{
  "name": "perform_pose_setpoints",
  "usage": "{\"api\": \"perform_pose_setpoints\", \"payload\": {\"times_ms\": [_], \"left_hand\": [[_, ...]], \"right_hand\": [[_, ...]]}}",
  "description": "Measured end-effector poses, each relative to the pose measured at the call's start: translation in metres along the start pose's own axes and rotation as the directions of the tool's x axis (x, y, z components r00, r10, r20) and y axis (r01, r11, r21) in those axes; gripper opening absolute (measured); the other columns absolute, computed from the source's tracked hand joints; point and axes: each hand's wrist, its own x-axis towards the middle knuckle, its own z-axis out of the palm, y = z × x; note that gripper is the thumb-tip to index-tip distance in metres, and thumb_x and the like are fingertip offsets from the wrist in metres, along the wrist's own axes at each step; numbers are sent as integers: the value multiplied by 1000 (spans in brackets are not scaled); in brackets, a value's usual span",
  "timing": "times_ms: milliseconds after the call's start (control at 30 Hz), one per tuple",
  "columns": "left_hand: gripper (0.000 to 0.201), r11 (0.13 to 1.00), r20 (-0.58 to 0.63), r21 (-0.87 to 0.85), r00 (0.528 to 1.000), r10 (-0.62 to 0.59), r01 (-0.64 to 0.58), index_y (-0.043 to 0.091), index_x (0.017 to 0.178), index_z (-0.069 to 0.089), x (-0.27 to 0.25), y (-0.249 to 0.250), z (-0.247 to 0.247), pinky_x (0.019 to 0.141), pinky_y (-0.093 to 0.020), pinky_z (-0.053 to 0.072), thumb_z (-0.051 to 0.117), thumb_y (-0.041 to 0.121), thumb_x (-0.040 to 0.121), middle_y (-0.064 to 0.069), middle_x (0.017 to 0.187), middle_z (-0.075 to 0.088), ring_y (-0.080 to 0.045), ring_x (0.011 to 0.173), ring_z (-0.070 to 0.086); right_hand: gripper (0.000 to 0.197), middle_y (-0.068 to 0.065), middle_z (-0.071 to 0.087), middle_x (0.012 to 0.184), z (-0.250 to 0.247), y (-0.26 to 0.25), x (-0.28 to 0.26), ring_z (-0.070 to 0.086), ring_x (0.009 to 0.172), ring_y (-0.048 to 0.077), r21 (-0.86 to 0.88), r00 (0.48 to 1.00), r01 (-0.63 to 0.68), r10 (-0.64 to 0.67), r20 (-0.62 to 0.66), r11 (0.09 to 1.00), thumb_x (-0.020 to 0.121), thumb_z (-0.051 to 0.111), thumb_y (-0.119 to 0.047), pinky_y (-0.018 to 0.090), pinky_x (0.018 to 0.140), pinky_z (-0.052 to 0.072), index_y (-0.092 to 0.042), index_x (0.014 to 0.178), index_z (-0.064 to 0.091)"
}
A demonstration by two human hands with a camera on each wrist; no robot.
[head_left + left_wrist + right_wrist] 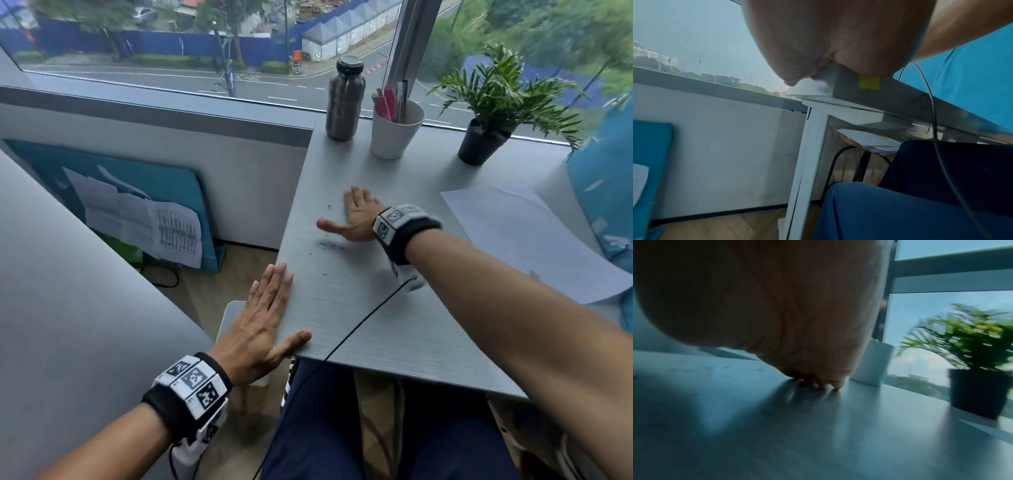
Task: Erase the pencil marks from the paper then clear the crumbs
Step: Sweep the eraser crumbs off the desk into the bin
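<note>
Now I'm sweeping eraser crumbs [323,244] on the worktop [376,318] with my flat right hand [356,219], paper [534,240] aside, left hand [260,325] flat at the edge, next pushing them off.

The left hand [838,37] fills the top of the frame, its palm resting on the near-left corner of the table [851,91] — a yellow sticker [869,83] on the near edge. Below stand a white table leg [809,162] and blue-trousered thighs [900,211] — a thin black cable [933,113] hangs across.
</note>
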Motion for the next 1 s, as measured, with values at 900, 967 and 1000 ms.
{"api": "perform_pose_setpoints", "payload": {"times_ms": [900,967,1000], "left_hand": [[81,734,513,498,840,180,-461,28,153,-19,135,-18,-58,119,-51,-14,6,73,91,8,161,-21,-16,146,-26],[85,738,483,531,864,139,-416,26,153,-18,146,-17,-65,119,-50,-15,2,76,87,6,161,-21,-16,146,-26],[87,748,465,532,875,134,-397,26,153,-19,148,-15,-68,119,-49,-16,0,77,86,5,161,-21,-15,146,-26]], "right_hand": [[40,5,69,122,17,35,-96,63,109,22,225,909,241,-137,-394,944,99,48,-40,39,96,50,-17,128,62],[32,1,76,93,12,33,-96,69,83,19,249,867,260,-112,-485,933,95,55,-43,39,80,57,-19,106,73],[28,-1,75,79,8,30,-96,68,71,17,243,834,279,-109,-541,929,92,59,-42,38,73,57,-19,94,75]]}}
